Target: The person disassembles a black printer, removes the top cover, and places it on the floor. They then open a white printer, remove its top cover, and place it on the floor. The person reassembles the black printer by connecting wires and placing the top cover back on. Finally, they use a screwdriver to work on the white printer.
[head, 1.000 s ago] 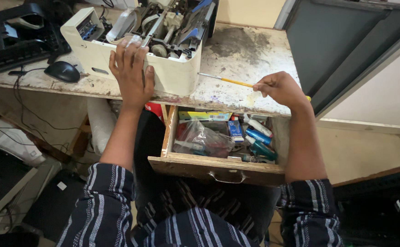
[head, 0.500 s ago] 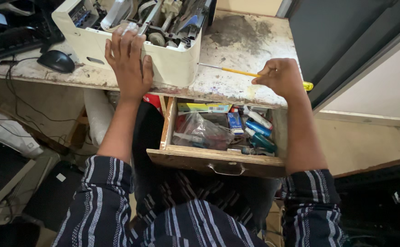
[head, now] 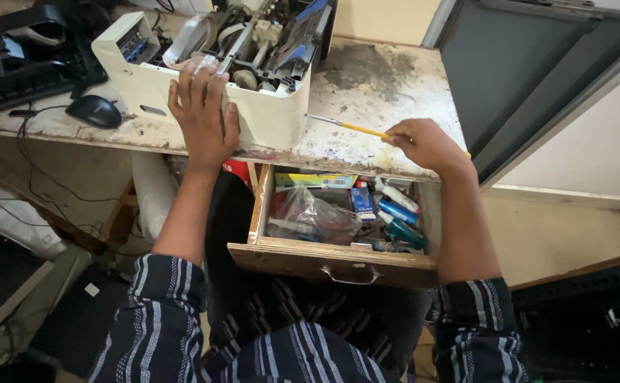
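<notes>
My left hand [head: 202, 113] lies flat, fingers spread, on the near rim of an opened cream printer [head: 147, 74] whose inner parts are exposed. My right hand [head: 425, 144] is closed around the handle of a yellow screwdriver [head: 349, 127], its thin shaft pointing left toward the printer and lying low over the stained worktop [head: 373, 78]. Below the worktop edge a wooden drawer [head: 324, 259] stands pulled open between my arms.
The drawer holds a clear plastic bag [head: 310, 216], blue tubes [head: 398, 213] and small packets. A black mouse [head: 94, 110] and a keyboard [head: 19, 81] sit left of the printer. A dark panel [head: 522, 78] stands at the right.
My right hand has slid a little along the worktop with the screwdriver. My left hand stays on the printer. The view has shifted slightly.
</notes>
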